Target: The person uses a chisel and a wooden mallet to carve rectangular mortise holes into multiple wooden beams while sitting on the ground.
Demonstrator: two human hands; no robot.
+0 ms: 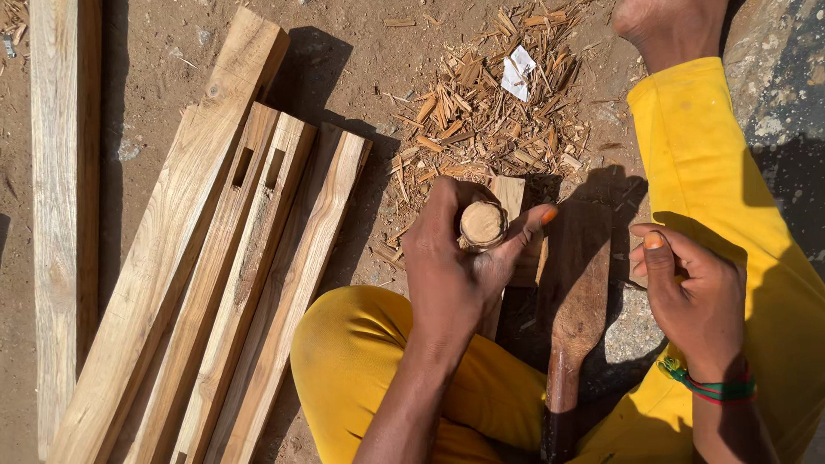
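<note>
Wood is what your left hand (451, 262) is gripping, a chisel handle (482, 225) standing upright mid-frame, while your empty right hand (687, 296) is curling loosely beside the mallet (574, 309).

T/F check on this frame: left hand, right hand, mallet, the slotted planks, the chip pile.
1. The left hand grips a round-topped wooden handle. True.
2. The right hand holds the wooden mallet. False: it is empty, and the mallet lies on the ground between the legs.
3. Two of the planks have rectangular slots cut in them. True.
4. The wood chips lie on top of the planks. False: they lie on the dirt beyond the hands.
5. The trousers are blue. False: yellow.
</note>
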